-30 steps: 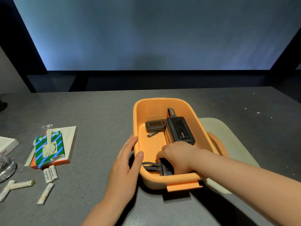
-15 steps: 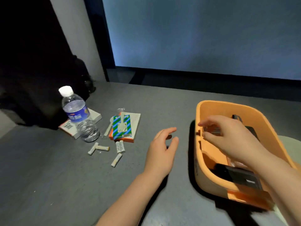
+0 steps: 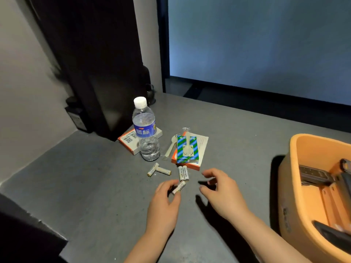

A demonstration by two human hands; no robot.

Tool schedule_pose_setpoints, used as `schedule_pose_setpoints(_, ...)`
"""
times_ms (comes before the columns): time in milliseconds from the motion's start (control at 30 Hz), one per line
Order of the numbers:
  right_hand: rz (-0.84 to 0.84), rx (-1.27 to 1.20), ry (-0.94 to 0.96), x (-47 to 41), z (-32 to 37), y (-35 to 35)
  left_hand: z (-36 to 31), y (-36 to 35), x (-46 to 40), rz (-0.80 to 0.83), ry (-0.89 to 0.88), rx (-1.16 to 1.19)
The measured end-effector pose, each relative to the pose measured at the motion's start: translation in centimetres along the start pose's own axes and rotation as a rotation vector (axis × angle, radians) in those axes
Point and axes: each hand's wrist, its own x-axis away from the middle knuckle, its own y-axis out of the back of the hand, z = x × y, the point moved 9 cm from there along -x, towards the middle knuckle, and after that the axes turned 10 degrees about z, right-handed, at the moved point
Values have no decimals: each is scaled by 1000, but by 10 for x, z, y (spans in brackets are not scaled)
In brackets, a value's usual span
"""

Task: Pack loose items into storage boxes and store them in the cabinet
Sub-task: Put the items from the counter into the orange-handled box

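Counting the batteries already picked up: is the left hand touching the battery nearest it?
Touching. The head view shows the left hand pinching the white battery between thumb and fingertips, with no gap visible. The right hand holds nothing.

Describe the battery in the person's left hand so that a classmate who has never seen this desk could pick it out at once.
Start at the upright water bottle on the grey table, then look nearer the camera, where white batteries lie scattered. The battery you want is nearest the camera, pinched at the fingertips of the left hand. The other four lie untouched in two pairs.
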Motion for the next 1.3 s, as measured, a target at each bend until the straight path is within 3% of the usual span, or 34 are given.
schedule_pose_setpoints(267,-116,150,-105,-112,41,-9,13,33,-34,-21,-23,17)
schedule_pose_setpoints(467,-135,256,-140,-132,37,-20,4,33,-58,-33,-78,52)
schedule_pose_setpoints(700,-200,143,-6,-69,37,8,-16,8,-68,21,-89,200)
schedule_pose_setpoints(867,-228,86,75,-4,42,30,-53,-37,-48,237,0,651)
schedule_pose_setpoints(1033,-163,-71,37,42,20,54,-97,-63,-17,375,-48,757)
schedule_pose_setpoints(1300,-472,-138,-38,116,-13,106,-144,-104,19,537,-98,756)
